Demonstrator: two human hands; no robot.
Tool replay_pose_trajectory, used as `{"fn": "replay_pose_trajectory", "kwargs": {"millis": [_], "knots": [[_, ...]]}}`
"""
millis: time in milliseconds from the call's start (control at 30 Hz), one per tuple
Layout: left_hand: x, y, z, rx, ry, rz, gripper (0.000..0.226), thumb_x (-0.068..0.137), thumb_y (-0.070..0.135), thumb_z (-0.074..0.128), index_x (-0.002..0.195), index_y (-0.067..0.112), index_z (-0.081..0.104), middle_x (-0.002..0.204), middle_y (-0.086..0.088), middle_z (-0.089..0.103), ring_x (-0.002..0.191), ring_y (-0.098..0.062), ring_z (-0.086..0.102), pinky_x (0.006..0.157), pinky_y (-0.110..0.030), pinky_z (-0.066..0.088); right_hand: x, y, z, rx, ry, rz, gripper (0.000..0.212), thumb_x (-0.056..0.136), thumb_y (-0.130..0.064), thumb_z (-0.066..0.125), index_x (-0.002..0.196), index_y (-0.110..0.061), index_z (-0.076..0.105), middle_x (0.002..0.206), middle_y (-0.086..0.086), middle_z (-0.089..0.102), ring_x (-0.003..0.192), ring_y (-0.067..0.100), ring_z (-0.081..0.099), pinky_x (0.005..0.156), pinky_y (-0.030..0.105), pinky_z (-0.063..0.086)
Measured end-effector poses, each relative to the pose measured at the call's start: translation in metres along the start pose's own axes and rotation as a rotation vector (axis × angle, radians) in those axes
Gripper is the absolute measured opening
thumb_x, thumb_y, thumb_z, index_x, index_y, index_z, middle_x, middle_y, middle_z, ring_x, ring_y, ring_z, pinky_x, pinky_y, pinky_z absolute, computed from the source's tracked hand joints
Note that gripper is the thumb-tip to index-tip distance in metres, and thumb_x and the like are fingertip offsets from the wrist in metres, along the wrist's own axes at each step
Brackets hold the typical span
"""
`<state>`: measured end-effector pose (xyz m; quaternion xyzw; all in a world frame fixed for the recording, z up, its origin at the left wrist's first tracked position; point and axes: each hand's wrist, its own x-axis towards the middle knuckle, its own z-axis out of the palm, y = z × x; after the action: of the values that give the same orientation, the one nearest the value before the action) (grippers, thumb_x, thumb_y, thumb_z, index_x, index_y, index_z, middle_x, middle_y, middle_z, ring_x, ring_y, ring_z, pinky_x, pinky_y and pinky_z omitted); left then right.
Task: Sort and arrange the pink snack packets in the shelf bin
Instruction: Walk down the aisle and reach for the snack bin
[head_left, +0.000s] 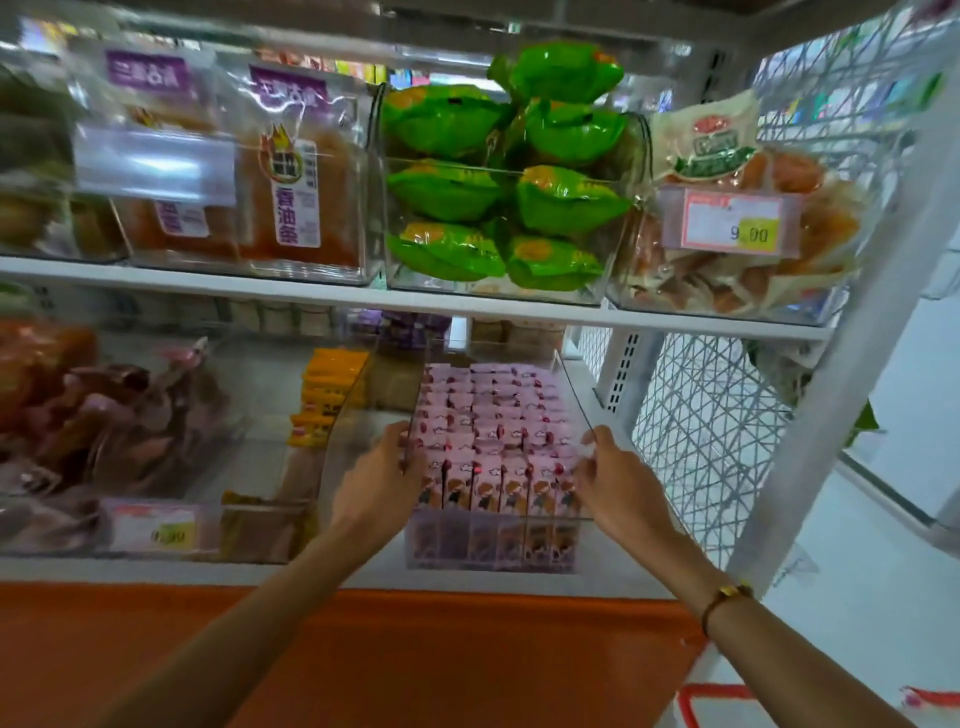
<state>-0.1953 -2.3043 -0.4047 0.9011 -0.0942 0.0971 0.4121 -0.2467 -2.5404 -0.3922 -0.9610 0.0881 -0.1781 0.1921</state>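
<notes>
A clear plastic bin (574, 395) stands on the lower shelf, filled with several tidy rows of pink snack packets (488, 421) standing upright. My left hand (382, 475) grips the bin's left wall near the front, thumb curled over its rim. On the opposite side my right hand (618, 480) holds the right wall near the front corner, fingers curled on the rim. Neither hand holds a packet.
Left of the bin sit yellow-orange packets (324, 395) and a bin of dark bagged snacks (104, 415). The upper shelf (311, 293) carries bins of green packets (498, 176) and orange snacks. A white mesh panel (701, 431) closes the right side. An orange ledge (363, 649) runs below.
</notes>
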Motion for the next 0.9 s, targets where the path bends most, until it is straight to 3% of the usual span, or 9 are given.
{"fn": "replay_pose_trajectory", "kwargs": {"millis": [133,200,267,333,400,467,600,733,900], "knots": [[0.002,0.003,0.0,0.003,0.011,0.018,0.022,0.1,0.031,0.038,0.117,0.025,0.05,0.086,0.009,0.06,0.069,-0.005,0.057,0.054,-0.022,0.039,0.0,0.001,0.001,0.027,0.058,-0.06,0.02,0.096,-0.012,0.049,0.114,-0.008,0.055,0.069,-0.013,0.053,0.041,-0.012,0.05,0.03,0.01,0.032],[0.005,0.006,-0.004,0.026,0.0,0.027,0.017,0.099,0.03,0.038,0.104,0.025,0.054,0.081,0.009,0.061,0.066,-0.005,0.058,0.052,-0.021,0.039,0.003,0.0,-0.003,0.015,0.081,-0.072,0.019,0.097,-0.015,0.049,0.111,-0.008,0.059,0.067,-0.012,0.053,0.044,-0.006,0.054,0.034,0.012,0.04],[0.012,0.012,-0.009,0.059,0.007,0.024,0.019,0.098,0.025,0.041,0.084,0.025,0.054,0.069,0.009,0.059,0.057,-0.001,0.054,0.045,-0.016,0.035,0.007,-0.003,-0.008,0.021,0.111,-0.079,0.021,0.098,-0.018,0.049,0.111,-0.009,0.062,0.062,-0.013,0.053,0.049,0.0,0.056,0.045,0.024,0.052],[0.023,0.02,-0.016,0.078,0.033,0.009,0.029,0.097,0.019,0.044,0.069,0.024,0.051,0.06,0.008,0.055,0.052,-0.002,0.05,0.04,-0.014,0.033,0.015,-0.008,-0.016,0.034,0.152,-0.077,0.022,0.097,-0.018,0.05,0.111,-0.009,0.064,0.059,-0.016,0.051,0.048,0.002,0.053,0.053,0.029,0.054],[0.033,0.029,-0.024,0.086,0.049,0.009,0.034,0.095,0.014,0.047,0.062,0.021,0.049,0.055,0.008,0.051,0.049,-0.008,0.048,0.037,-0.012,0.032,0.025,-0.015,-0.027,0.042,0.173,-0.072,0.023,0.096,-0.018,0.052,0.111,-0.008,0.065,0.064,-0.007,0.061,0.046,0.004,0.053,0.055,0.028,0.054],[0.038,0.036,-0.033,0.085,0.041,0.031,0.034,0.095,0.012,0.048,0.062,0.019,0.05,0.053,0.006,0.05,0.047,-0.009,0.048,0.037,-0.014,0.032,0.03,-0.021,-0.039,0.053,0.167,-0.061,0.022,0.094,-0.017,0.055,0.11,-0.008,0.067,0.069,0.0,0.066,0.044,0.003,0.053,0.053,0.026,0.053],[0.023,0.046,-0.047,0.096,0.07,0.123,0.037,0.096,0.014,0.049,0.059,0.017,0.049,0.05,0.006,0.049,0.044,-0.008,0.047,0.039,-0.018,0.033,0.016,-0.02,-0.057,0.069,0.167,-0.025,0.017,0.091,-0.013,0.059,0.104,-0.01,0.069,0.06,-0.015,0.061,0.037,-0.009,0.048,0.047,0.011,0.037],[-0.018,0.035,-0.044,0.056,0.029,0.14,0.03,0.095,0.015,0.049,0.066,0.02,0.054,0.055,0.005,0.057,0.055,-0.017,0.062,0.043,-0.025,0.045,-0.026,-0.012,-0.054,0.015,0.153,-0.058,0.018,0.093,-0.022,0.056,0.103,-0.01,0.067,0.069,-0.003,0.067,0.046,0.004,0.056,0.048,0.019,0.043],[-0.043,0.02,-0.032,-0.007,0.031,0.164,0.017,0.098,0.024,0.047,0.088,0.037,0.053,0.072,0.027,0.058,0.066,-0.001,0.062,0.057,-0.023,0.054,-0.049,-0.004,-0.038,0.002,0.2,-0.096,0.022,0.095,-0.024,0.053,0.109,-0.011,0.066,0.069,0.0,0.065,0.045,0.006,0.053,0.04,0.014,0.029]]}}
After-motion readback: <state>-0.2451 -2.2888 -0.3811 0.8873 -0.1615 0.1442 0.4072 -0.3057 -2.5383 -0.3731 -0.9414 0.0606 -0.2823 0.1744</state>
